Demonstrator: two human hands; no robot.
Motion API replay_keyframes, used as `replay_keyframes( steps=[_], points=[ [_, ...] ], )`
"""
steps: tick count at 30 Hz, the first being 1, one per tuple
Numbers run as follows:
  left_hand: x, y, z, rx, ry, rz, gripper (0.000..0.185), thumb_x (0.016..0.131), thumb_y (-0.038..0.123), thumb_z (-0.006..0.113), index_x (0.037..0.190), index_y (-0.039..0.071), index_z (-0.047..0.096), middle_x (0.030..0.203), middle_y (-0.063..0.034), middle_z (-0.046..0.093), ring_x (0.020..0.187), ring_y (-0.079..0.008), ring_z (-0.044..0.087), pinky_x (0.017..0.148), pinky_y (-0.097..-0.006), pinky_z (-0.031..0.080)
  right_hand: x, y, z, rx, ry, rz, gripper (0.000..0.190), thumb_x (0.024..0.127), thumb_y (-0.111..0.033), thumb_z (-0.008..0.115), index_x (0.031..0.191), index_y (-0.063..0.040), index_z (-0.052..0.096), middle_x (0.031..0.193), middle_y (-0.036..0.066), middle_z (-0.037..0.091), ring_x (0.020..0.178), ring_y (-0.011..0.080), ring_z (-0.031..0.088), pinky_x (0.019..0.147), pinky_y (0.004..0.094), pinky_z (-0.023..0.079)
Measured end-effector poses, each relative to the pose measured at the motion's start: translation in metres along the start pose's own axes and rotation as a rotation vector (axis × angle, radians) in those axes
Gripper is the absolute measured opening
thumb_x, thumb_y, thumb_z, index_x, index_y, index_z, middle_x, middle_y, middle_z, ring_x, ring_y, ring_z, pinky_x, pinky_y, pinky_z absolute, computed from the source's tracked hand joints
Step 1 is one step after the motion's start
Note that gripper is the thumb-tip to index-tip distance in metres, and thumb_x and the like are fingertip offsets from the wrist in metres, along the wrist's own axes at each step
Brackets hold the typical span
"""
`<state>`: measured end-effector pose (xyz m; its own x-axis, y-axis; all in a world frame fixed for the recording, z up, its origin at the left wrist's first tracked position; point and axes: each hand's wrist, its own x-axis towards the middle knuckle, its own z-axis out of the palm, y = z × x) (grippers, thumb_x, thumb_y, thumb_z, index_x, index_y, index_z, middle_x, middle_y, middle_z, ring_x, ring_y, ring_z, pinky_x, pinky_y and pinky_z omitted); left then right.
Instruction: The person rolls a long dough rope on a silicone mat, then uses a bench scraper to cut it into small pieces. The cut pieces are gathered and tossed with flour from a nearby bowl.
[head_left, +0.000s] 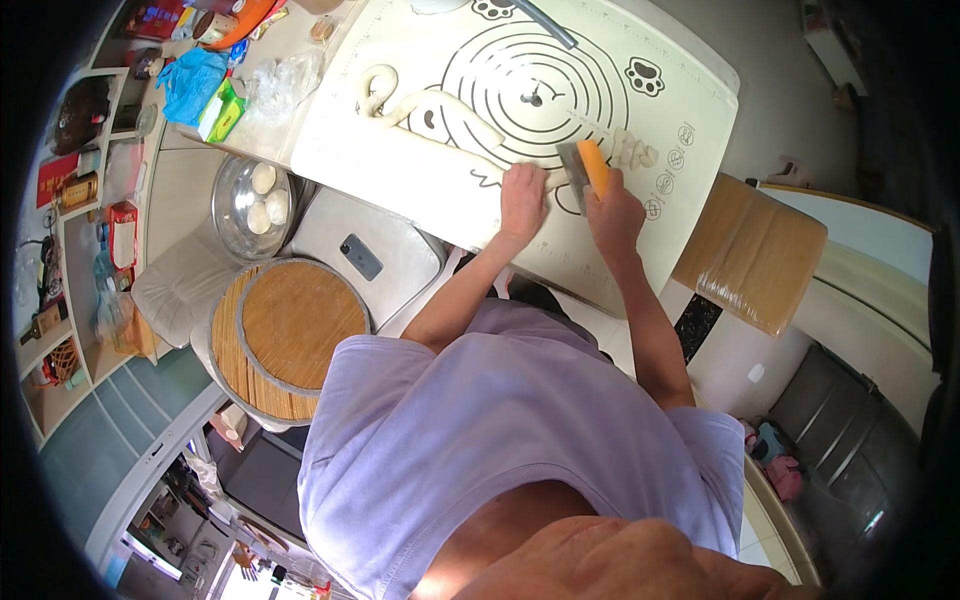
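A long rope of pale dough (442, 152) lies across the printed kneading mat (337, 154), with its far end curled at the left. My left hand (523, 199) is laid over the rope near its right end, fingers curled on the dough. In my right hand (616, 217) is a dough scraper (596, 169) with an orange handle and a metal blade. The blade stands just right of the short dough end that shows beyond my left fingers; whether it touches is unclear. Several cut dough pieces (634, 152) lie bunched beyond the scraper.
A grey rod (551, 24) lies at the mat's far side. To the left are a metal bowl (225, 221) with several dough balls, a phone (361, 256) on a stool, and round bamboo trays (304, 326). A wrapped brown stool (757, 251) stands at the right.
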<state>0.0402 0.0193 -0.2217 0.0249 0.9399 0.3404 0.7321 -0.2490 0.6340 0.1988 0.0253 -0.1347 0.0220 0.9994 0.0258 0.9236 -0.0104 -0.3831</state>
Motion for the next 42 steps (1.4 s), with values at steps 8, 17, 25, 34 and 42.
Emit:
replay_keyframes(
  steps=[8, 17, 25, 34, 42],
  points=[
    [-0.006, -0.002, -0.006, -0.035, -0.007, 0.028, 0.026, 0.072, -0.003, 0.066, 0.097, 0.005, 0.062, 0.093, -0.0137, 0.056, 0.091, -0.0343, 0.052, 0.080, -0.0434, 0.041, -0.002, -0.007, 0.026, -0.163, -0.087, 0.021, 0.026, 0.087, -0.019, 0.067, 0.105, -0.005, 0.054, 0.072, 0.014, 0.068, 0.067, 0.0335, 0.070, 0.060, 0.0476, 0.054],
    [0.007, -0.005, -0.005, 0.030, 0.010, -0.151, 0.015, 0.080, 0.009, 0.071, 0.094, 0.006, 0.069, 0.093, -0.0110, 0.061, 0.099, -0.0315, 0.053, 0.088, -0.0445, 0.038, 0.003, -0.015, 0.008, 0.018, -0.001, 0.043, 0.033, 0.086, -0.021, 0.071, 0.108, -0.006, 0.052, 0.072, 0.016, 0.068, 0.069, 0.0373, 0.070, 0.061, 0.0487, 0.053],
    [0.005, -0.002, -0.015, 0.052, -0.034, -0.152, 0.015, 0.080, 0.009, 0.070, 0.094, 0.005, 0.069, 0.094, -0.0113, 0.060, 0.100, -0.0313, 0.053, 0.092, -0.0451, 0.038, 0.003, -0.030, 0.032, -0.128, -0.036, -0.019, 0.025, 0.086, -0.017, 0.067, 0.103, -0.005, 0.054, 0.074, 0.013, 0.067, 0.068, 0.0343, 0.069, 0.062, 0.0478, 0.054],
    [-0.002, -0.012, -0.031, 0.030, -0.044, -0.056, 0.023, 0.073, 0.000, 0.065, 0.095, 0.007, 0.065, 0.093, -0.0104, 0.055, 0.098, -0.0306, 0.053, 0.096, -0.0457, 0.038, 0.010, -0.038, 0.008, -0.025, -0.078, 0.050, 0.026, 0.086, -0.016, 0.067, 0.105, -0.004, 0.054, 0.076, 0.014, 0.068, 0.070, 0.0353, 0.069, 0.063, 0.0484, 0.053],
    [-0.010, -0.015, -0.029, 0.004, -0.085, -0.058, 0.021, 0.073, 0.000, 0.065, 0.093, 0.005, 0.063, 0.092, -0.0120, 0.054, 0.096, -0.0330, 0.052, 0.089, -0.0464, 0.040, -0.005, -0.046, 0.029, -0.113, -0.100, 0.011, 0.028, 0.088, -0.017, 0.067, 0.108, -0.004, 0.054, 0.078, 0.014, 0.069, 0.071, 0.0354, 0.070, 0.063, 0.0475, 0.054]
  ],
)
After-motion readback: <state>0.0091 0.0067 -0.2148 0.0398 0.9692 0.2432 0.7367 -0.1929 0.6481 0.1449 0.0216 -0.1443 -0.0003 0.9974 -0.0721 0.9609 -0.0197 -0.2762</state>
